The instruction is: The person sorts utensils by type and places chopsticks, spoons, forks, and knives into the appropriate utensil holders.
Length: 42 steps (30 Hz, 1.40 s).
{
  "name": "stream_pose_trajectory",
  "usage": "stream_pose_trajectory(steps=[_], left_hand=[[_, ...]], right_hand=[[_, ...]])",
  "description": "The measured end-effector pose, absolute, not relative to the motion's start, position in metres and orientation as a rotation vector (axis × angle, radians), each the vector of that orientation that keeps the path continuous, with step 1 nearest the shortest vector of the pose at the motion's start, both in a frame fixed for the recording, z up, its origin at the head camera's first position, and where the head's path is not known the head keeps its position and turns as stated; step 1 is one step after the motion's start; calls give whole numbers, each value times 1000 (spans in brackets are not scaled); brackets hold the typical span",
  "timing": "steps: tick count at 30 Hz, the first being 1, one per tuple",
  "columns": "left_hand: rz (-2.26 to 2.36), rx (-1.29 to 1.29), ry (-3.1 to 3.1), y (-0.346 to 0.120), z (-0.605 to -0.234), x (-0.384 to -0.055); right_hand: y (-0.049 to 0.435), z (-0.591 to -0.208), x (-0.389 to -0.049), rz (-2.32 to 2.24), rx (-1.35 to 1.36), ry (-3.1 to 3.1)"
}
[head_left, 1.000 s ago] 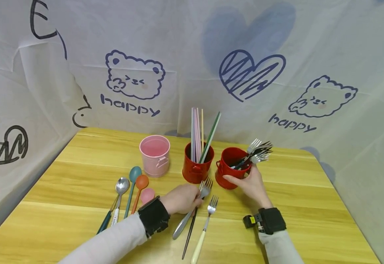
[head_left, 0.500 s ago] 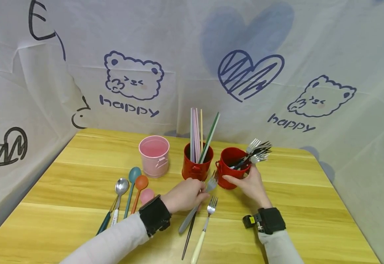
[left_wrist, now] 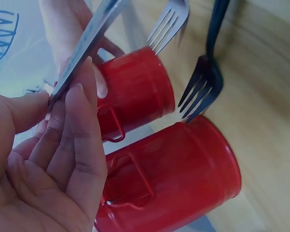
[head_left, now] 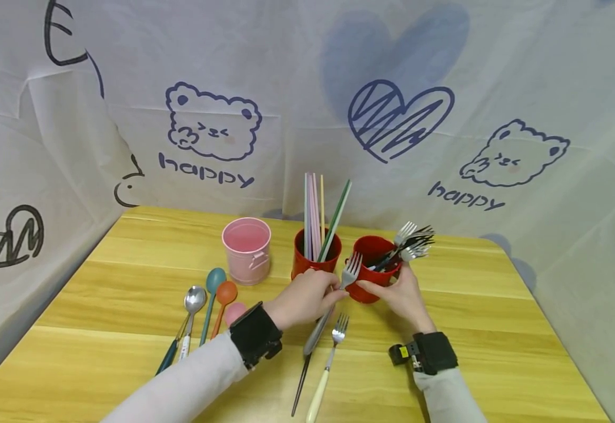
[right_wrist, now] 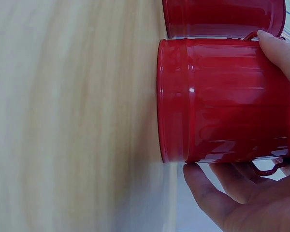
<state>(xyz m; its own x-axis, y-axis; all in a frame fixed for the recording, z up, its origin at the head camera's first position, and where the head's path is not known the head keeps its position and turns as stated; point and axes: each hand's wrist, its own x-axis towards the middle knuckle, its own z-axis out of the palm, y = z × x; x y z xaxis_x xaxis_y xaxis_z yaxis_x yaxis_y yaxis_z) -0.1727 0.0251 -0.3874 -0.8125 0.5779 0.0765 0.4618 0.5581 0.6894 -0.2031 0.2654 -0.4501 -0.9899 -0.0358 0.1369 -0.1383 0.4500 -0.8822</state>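
Note:
My left hand (head_left: pixel 304 296) pinches a silver fork (head_left: pixel 318 333) between thumb and fingers, raised over the table with its tines toward the right red bucket. In the left wrist view the fork's handle (left_wrist: pixel 87 50) slants up from the fingertips. My right hand (head_left: pixel 408 299) grips that red bucket (head_left: pixel 361 289) by its side; the right wrist view shows thumb and fingers on opposite sides of the bucket (right_wrist: pixel 232 101). Several forks (head_left: pixel 415 244) lean out of it to the right. On the table lie a black fork (left_wrist: pixel 205 79) and a cream-handled fork (head_left: pixel 320 390).
Left of the gripped bucket stands another red bucket (head_left: pixel 307 269) with several chopsticks (head_left: pixel 315 217). Further left is a pink bucket (head_left: pixel 248 267). Several spoons lie in front of it, among them a teal spoon (head_left: pixel 215 281) and an orange spoon (head_left: pixel 226 292).
My left hand has picked up the silver fork and moved it up and to the right, toward the right red bucket. My right hand keeps its hold on the bucket.

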Motion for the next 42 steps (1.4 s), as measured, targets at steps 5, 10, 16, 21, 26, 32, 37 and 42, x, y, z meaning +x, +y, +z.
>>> stream_pose_trajectory(steps=[5,10,16,21,26,32,37,42], left_hand=[[1115,889,2653,27,-378,-176],[1143,902,2667,31,-371,-181],[1147,946,2725,40,-359,-187],[1205,967,2774,49,-346,-193],[1286,991,2815,55,-331,-199],[1416,1040,2878,57,-316,-205],[1518,1108,2936,61,-313,-208],[1582,1164,2966,69,-321,-212]], right_hand=[[266,-450,-202,1561,123,-2619],[266,-451,-204,1556,113,-2632],[266,-450,-204,1555,120,-2647],[267,-450,-204,1545,128,-2655],[266,-449,-204,1547,115,-2658],[265,-449,-204,1540,106,-2664],[265,-449,-204,1548,109,-2656],[265,-450,-204,1552,97,-2660]])
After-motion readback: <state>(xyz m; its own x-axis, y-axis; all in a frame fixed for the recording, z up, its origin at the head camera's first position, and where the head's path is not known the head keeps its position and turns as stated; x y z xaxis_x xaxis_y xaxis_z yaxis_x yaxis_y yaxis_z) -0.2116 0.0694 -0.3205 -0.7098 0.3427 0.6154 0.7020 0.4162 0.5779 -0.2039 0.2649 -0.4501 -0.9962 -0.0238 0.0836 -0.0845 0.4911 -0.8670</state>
